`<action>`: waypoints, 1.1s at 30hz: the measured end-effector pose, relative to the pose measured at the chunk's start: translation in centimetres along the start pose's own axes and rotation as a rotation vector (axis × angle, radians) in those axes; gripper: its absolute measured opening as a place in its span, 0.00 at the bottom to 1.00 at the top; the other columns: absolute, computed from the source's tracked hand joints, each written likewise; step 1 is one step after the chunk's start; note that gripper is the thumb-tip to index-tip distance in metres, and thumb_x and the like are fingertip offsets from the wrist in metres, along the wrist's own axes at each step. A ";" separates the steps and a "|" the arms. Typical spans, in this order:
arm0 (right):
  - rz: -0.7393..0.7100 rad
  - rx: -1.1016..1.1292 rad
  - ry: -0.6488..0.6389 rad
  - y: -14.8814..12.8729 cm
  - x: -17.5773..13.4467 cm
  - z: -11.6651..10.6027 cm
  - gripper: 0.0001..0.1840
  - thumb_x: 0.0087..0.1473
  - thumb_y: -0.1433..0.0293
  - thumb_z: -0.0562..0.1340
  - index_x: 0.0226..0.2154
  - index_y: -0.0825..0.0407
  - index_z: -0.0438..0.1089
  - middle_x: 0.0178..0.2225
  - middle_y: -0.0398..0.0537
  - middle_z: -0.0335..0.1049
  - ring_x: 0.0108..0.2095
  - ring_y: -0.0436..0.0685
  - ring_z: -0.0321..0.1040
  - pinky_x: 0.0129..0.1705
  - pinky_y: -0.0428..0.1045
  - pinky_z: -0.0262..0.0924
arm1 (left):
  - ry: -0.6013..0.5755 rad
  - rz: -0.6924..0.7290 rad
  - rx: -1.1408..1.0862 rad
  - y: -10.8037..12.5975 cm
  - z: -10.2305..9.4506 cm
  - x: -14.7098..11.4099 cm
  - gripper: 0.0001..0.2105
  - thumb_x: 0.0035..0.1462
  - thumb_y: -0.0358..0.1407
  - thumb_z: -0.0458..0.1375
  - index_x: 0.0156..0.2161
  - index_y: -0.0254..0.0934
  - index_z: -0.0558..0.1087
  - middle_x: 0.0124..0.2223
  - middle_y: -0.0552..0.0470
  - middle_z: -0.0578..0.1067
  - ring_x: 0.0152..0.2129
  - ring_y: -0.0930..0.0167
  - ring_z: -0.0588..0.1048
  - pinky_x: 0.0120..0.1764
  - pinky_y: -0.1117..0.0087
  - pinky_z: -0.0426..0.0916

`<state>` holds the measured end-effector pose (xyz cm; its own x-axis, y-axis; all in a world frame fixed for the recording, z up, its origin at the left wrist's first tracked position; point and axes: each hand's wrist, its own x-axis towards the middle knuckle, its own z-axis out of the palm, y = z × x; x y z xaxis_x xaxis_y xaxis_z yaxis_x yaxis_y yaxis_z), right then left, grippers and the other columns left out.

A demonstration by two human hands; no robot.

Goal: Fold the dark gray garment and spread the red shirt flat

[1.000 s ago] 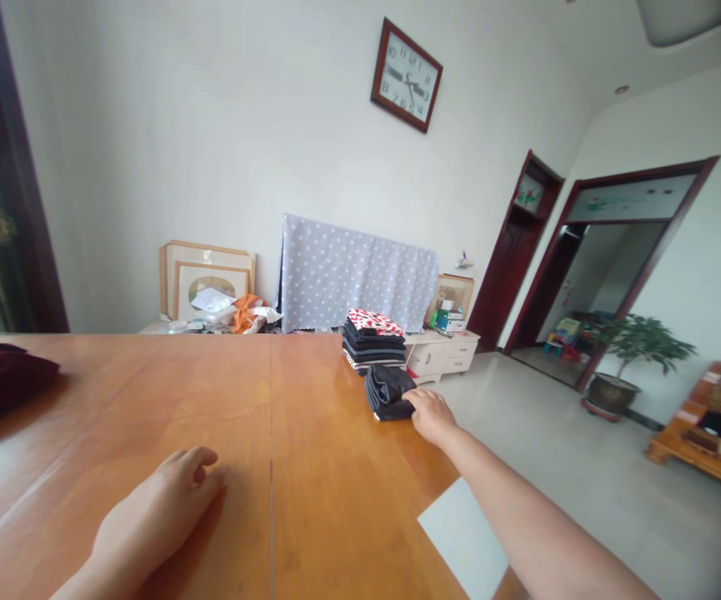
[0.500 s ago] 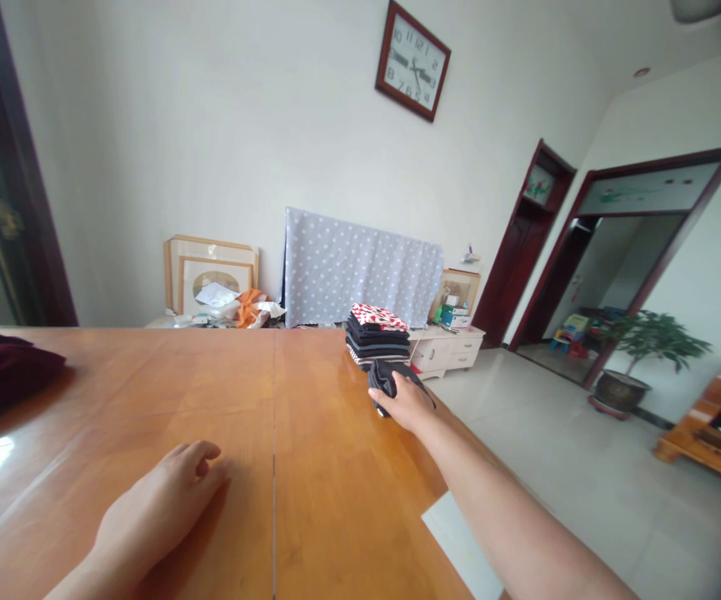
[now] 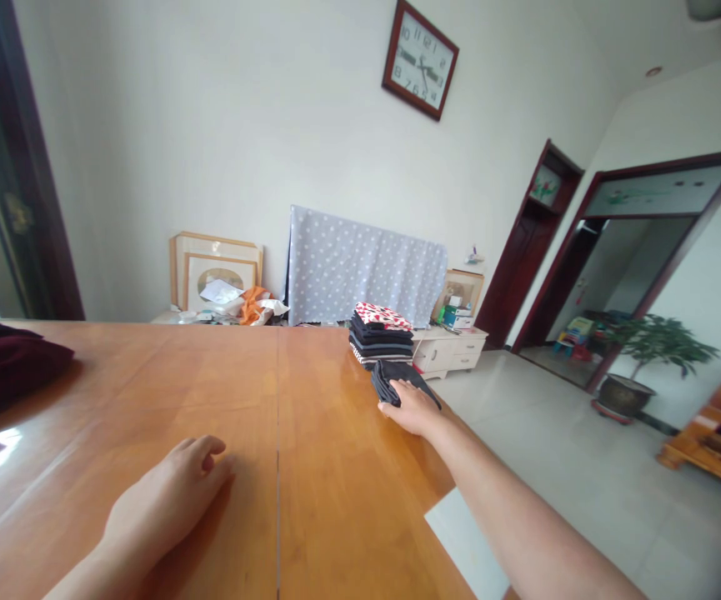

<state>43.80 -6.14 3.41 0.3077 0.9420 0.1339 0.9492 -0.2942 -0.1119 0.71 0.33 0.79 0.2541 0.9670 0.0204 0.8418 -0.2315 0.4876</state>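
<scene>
Toward the table's right edge, my right hand point(image 3: 413, 407) is on a folded dark garment point(image 3: 411, 379), its fingers over the top and the thumb at the near edge. The garment lies low on the wooden table point(image 3: 328, 500). Directly behind it stands a stack of folded clothes point(image 3: 380, 337), mostly dark, with a red-and-white patterned piece on top. At the near left, my left hand point(image 3: 169, 492) rests on the tabletop, loosely curled, with a gap between thumb and forefinger. I see nothing in it, and its lower fingers are hidden.
A dark maroon cloth heap point(image 3: 13, 362) lies at the table's left edge. A pale sheet point(image 3: 466, 542) is under my right forearm at the near right edge. Beyond the table are a white cabinet point(image 3: 453, 354), a polka-dot cloth cover point(image 3: 366, 267) and a potted plant point(image 3: 626, 392).
The folded dark garment, raised at its near side before, now lies flatter, and my right hand is lower on it. My left hand stays in place. The view has shifted slightly.
</scene>
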 end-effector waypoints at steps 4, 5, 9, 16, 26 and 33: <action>-0.034 -0.056 0.046 0.2 -0.8 -0.2 0.45 0.52 0.43 0.61 0.64 0.51 0.58 0.63 0.61 0.61 0.62 0.70 0.58 0.61 0.59 0.50 | 0.006 0.014 -0.007 -0.1 0.1 0.0 0.23 0.59 0.55 0.49 0.50 0.43 0.73 0.50 0.44 0.76 0.43 0.59 0.77 0.42 0.61 0.68; -0.031 -0.061 0.064 0.2 -1.0 -0.1 0.42 0.52 0.46 0.62 0.63 0.50 0.61 0.61 0.61 0.64 0.60 0.70 0.60 0.59 0.59 0.52 | 0.007 0.017 -0.008 -0.1 0.1 0.0 0.24 0.59 0.55 0.49 0.50 0.43 0.73 0.50 0.44 0.76 0.43 0.59 0.77 0.42 0.61 0.68; 0.015 -0.015 0.138 -0.1 -1.1 0.7 0.23 0.55 0.64 0.63 0.53 0.50 0.68 0.53 0.59 0.71 0.55 0.66 0.65 0.55 0.56 0.55 | 0.013 0.020 -0.007 -0.4 0.2 0.1 0.23 0.59 0.55 0.50 0.50 0.44 0.73 0.50 0.45 0.76 0.43 0.59 0.77 0.42 0.61 0.68; 0.189 0.282 0.351 1.4 1.4 -0.2 0.20 0.58 0.62 0.58 0.51 0.49 0.69 0.47 0.54 0.76 0.49 0.64 0.70 0.50 0.53 0.61 | 0.018 0.012 -0.012 -0.3 0.1 0.0 0.23 0.59 0.55 0.49 0.49 0.44 0.73 0.50 0.46 0.77 0.43 0.59 0.77 0.41 0.63 0.68; 0.457 0.703 0.356 5.2 1.5 2.7 0.24 0.65 0.58 0.47 0.45 0.55 0.71 0.35 0.56 0.79 0.35 0.59 0.77 0.34 0.53 0.70 | 0.006 0.011 -0.005 0.3 -0.2 -0.3 0.24 0.58 0.56 0.49 0.49 0.42 0.73 0.50 0.44 0.77 0.43 0.59 0.77 0.42 0.62 0.68; 0.389 0.465 0.442 5.4 0.4 0.8 0.29 0.57 0.52 0.58 0.55 0.50 0.70 0.59 0.60 0.66 0.60 0.69 0.61 0.62 0.63 0.54 | 0.003 -0.003 -0.003 0.2 -0.2 -0.1 0.23 0.58 0.55 0.50 0.49 0.44 0.73 0.50 0.46 0.77 0.43 0.59 0.77 0.42 0.62 0.68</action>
<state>49.02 -7.24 2.01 0.7061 0.6027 0.3718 0.6709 -0.4014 -0.6235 0.77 0.18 1.10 0.2505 0.9679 0.0216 0.8413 -0.2286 0.4899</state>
